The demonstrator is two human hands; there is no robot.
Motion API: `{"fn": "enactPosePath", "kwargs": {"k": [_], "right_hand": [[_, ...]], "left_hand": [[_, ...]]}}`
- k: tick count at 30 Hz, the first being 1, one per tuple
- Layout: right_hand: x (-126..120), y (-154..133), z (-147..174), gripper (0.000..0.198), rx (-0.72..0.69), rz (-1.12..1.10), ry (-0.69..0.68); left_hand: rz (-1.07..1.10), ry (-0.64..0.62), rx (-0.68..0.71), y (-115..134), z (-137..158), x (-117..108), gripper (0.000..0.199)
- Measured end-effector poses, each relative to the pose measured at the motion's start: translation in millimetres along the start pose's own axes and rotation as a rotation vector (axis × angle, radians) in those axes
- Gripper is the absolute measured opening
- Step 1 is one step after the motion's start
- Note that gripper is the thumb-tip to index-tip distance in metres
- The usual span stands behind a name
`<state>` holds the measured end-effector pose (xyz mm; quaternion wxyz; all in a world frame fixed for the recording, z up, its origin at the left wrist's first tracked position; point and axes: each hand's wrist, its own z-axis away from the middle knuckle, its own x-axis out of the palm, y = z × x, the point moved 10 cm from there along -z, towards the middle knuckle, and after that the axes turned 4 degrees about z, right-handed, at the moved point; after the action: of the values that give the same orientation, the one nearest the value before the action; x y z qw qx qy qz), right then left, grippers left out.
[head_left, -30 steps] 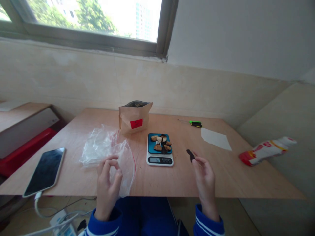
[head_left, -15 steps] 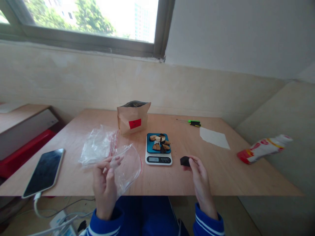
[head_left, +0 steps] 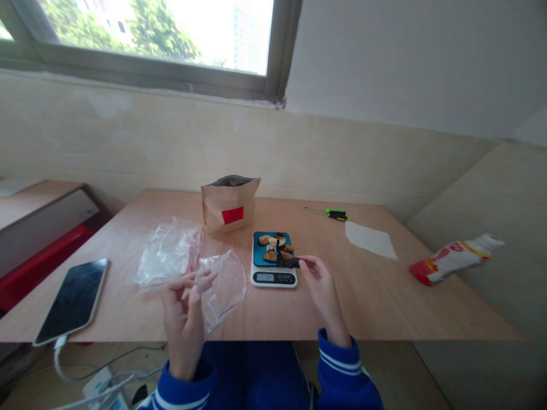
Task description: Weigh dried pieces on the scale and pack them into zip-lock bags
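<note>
My left hand (head_left: 184, 316) holds a clear zip bag (head_left: 224, 290) with a red seal line, its fingers showing partly through the plastic. The bag hangs low over the front of the table. My right hand (head_left: 318, 285) pinches a dark dried slice (head_left: 293, 262) at the right edge of the scale's blue plate. On the small white kitchen scale (head_left: 259, 277) lie several brown and pale dried slices (head_left: 270, 255), some with dark rind. Digits show on its display but are too small to read surely. The dark slice meets or overlaps another dark piece; I cannot tell which.
Behind the scale stands an open brown paper pouch (head_left: 228, 219) with a red label. A pile of clear bags (head_left: 168, 250) lies left, beyond a charging phone (head_left: 72, 302). Screwdrivers (head_left: 335, 213), white paper (head_left: 370, 239) and a red-and-white bottle (head_left: 455, 259) are at right.
My right hand has moved left with the dark slice, from the bare table right of the scale to the plate's edge. My left hand has stayed nearly still with the bag.
</note>
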<state>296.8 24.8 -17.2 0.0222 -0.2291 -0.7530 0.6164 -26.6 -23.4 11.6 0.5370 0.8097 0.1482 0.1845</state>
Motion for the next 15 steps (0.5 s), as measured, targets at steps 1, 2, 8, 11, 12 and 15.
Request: {"fn": "enactPosePath", "kwargs": {"k": [1, 2, 8, 11, 12, 15], "right_hand": [[16.0, -10.3, -8.6, 0.024, -0.078, 0.056, -0.052], [32.6, -20.4, -16.4, 0.019, -0.164, 0.131, -0.097], [99.4, -29.0, -39.9, 0.013, -0.381, 0.661, -0.170], [92.3, -22.8, -33.3, 0.014, -0.348, 0.705, -0.154], [83.2, -23.5, -28.5, 0.016, -0.328, 0.665, -0.133], [55.4, -30.3, -6.4, 0.019, -0.232, 0.391, -0.123]], "left_hand": [[-0.003, -0.009, -0.004, -0.2, 0.2, 1.0, 0.012], [-0.007, -0.021, -0.009, -0.3, 0.4, 2.1, 0.012], [-0.042, -0.052, -0.011, 0.2, -0.2, 0.2, 0.015], [-0.036, -0.036, 0.003, -2.2, -1.9, -6.1, 0.016], [-0.032, -0.027, 0.002, -4.0, -2.5, -8.0, 0.016], [-0.018, -0.024, -0.026, -11.7, -3.2, -6.4, 0.015]]}}
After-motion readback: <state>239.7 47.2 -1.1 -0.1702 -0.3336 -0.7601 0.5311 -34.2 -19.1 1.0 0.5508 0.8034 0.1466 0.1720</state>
